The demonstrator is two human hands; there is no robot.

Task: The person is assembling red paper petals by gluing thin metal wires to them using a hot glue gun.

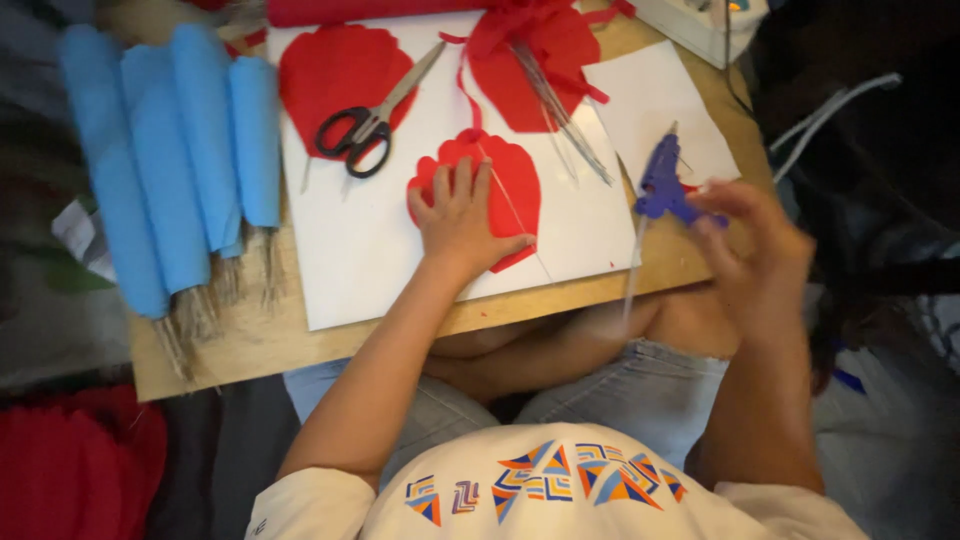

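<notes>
We see soft, even indoor light falling from above, brightest on the white sheet (pixel 360 250), which borders on washed out. The frame's corners fall into murky shadow, darkest at upper right. Our right hand (pixel 755 250) smears with motion blur, while the left hand (pixel 460 225) is only slightly soft. Fine detail looks smudged throughout.

Left hand (pixel 462 222) flat on red petal (pixel 510 185); right hand (pixel 757 255) grips blue glue gun (pixel 662 185).
</notes>
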